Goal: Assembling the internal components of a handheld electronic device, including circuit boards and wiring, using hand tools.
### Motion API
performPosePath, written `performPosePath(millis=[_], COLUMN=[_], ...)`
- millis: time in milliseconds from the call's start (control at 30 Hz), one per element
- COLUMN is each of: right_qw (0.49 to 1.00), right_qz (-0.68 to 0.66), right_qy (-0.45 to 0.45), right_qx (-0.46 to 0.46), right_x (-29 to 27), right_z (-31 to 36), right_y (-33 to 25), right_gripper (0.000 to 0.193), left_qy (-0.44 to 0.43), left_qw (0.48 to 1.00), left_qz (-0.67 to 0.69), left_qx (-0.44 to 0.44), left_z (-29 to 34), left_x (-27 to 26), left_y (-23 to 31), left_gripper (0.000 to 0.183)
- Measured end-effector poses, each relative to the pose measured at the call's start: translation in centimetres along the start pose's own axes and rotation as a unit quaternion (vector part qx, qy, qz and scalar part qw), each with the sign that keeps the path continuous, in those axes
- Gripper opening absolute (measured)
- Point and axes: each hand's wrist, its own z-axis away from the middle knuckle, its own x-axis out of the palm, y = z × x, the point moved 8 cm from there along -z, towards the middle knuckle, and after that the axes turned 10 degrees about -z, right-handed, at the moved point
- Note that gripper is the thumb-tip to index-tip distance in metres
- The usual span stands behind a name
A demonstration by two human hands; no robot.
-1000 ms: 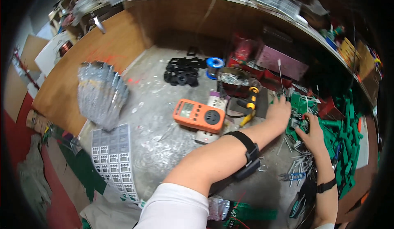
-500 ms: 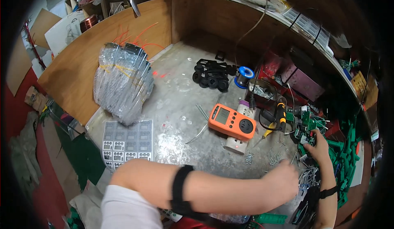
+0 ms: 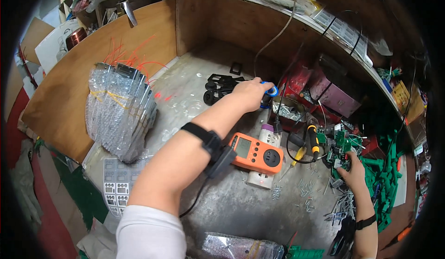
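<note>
Taking the orange rectangular plug-in meter (image 3: 256, 153) on the bench (image 3: 232, 208) as the clock's centre, the left hand (image 3: 250, 95) reaches to just past twelve o'clock, its fingers curled against a blue-rimmed round spool (image 3: 273, 91); whether they close on it I cannot tell. A cluster of black plastic parts (image 3: 217, 89) lies at eleven, beside that hand. At three o'clock, the right hand (image 3: 355, 170) grips a green circuit board (image 3: 342, 143) between thumb and fingers, near a yellow-and-black-handled corded tool (image 3: 313, 139). Small silver screws (image 3: 306, 188) lie scattered toward four, and a bundle of bubble-wrapped pieces (image 3: 118, 115) leans at ten.
</note>
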Motion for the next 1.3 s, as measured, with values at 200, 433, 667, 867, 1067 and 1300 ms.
performPosePath(millis=[200,433,667,867,1067,1300], right_qw=[1.000,1.000,1.000,0.999,0.997,0.998], right_qz=[-0.007,-0.020,-0.007,0.020,0.053,0.019], right_qy=[-0.010,0.004,0.009,0.043,0.023,0.047], right_qx=[0.012,0.007,0.024,0.005,0.052,0.036], right_x=[-0.1,-0.2,0.0,0.3,-0.7,-3.0], right_z=[0.4,0.6,0.4,0.5,-0.8,-1.0], right_y=[0.6,1.1,1.6,1.2,0.5,0.3], right_gripper=[0.058,0.060,0.060,0.055,0.052,0.049], left_qy=[-0.073,-0.093,-0.067,-0.011,0.035,0.058], left_qw=[0.997,0.995,0.997,0.999,0.998,0.996], left_qz=[-0.016,-0.025,-0.021,0.014,0.042,0.056], left_qx=[0.011,-0.004,-0.024,-0.026,-0.039,-0.037], left_z=[-4.2,-2.5,-1.3,-1.0,-0.3,0.2], left_x=[1.9,0.7,0.3,1.5,1.6,1.3], left_y=[0.4,-2.0,-2.9,-3.5,-3.9,-3.7], left_gripper=[0.061,0.058,0.052,0.052,0.050,0.053])
